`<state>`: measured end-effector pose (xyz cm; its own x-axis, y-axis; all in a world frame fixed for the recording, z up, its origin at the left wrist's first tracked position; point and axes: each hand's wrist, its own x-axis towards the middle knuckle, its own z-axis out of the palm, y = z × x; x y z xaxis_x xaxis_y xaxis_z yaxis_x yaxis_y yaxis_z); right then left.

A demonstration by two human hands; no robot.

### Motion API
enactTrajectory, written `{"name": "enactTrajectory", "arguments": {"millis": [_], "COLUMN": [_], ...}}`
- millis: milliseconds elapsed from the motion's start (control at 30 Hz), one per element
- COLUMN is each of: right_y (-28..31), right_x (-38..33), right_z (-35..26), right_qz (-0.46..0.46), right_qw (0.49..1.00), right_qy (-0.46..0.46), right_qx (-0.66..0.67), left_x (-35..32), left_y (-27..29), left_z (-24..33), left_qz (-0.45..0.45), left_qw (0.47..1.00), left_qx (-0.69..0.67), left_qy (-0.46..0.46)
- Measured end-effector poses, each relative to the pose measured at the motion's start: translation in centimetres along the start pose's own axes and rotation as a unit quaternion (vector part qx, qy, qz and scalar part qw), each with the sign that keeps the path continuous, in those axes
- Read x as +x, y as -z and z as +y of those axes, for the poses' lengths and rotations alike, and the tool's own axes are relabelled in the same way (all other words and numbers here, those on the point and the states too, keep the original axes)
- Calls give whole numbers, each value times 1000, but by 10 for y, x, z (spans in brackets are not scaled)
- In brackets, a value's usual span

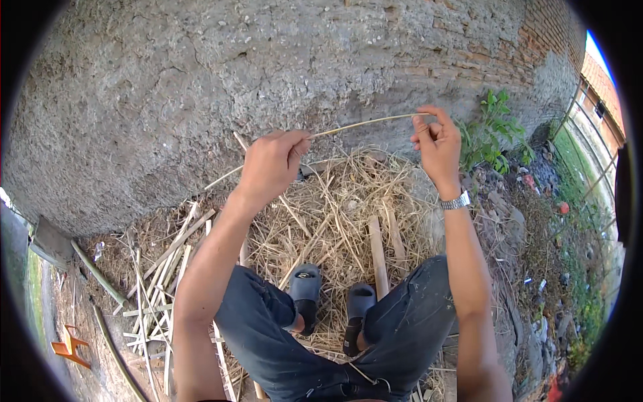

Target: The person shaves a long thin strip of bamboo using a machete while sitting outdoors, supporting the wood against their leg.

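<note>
A thin, pale bamboo strip (365, 123) stretches between my two hands in front of the wall, bowed slightly upward. My left hand (271, 161) is closed around it, and its other end sticks out to the left past my wrist. At the strip's right end, my right hand (439, 144) pinches it between thumb and fingers; a metal watch (457, 201) is on that wrist. Below my hands lies a heap of straw-like shavings (341, 201), with my feet in grey slippers (305, 285) resting on it.
A rough plastered wall (201, 80) with bare brick rises close ahead. Split bamboo pieces (161, 301) lie piled at the left, near an orange plastic chair (70, 348). Flat slats (378, 254) lie by my feet. A leafy plant (494, 130) and littered ground are at the right.
</note>
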<state>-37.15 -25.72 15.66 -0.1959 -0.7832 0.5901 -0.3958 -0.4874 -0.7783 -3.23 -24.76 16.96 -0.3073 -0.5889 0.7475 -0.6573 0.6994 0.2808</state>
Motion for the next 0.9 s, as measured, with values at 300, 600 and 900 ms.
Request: {"name": "enactTrajectory", "arguments": {"millis": [300,600,900], "right_y": [-75,-95,-9], "right_x": [-35,-24,-29], "right_z": [9,-47,0], "right_qz": [-70,-144,-229], "right_qw": [982,964,960], "right_qy": [-70,-106,-48], "right_qx": [161,199,-153], "left_x": [-26,-22,-12], "left_y": [-47,-69,-88], "left_z": [-19,1,-11], "left_qz": [-82,-130,-94], "left_qw": [968,941,939], "left_qx": [-133,-247,-211], "left_qy": [197,191,255]}}
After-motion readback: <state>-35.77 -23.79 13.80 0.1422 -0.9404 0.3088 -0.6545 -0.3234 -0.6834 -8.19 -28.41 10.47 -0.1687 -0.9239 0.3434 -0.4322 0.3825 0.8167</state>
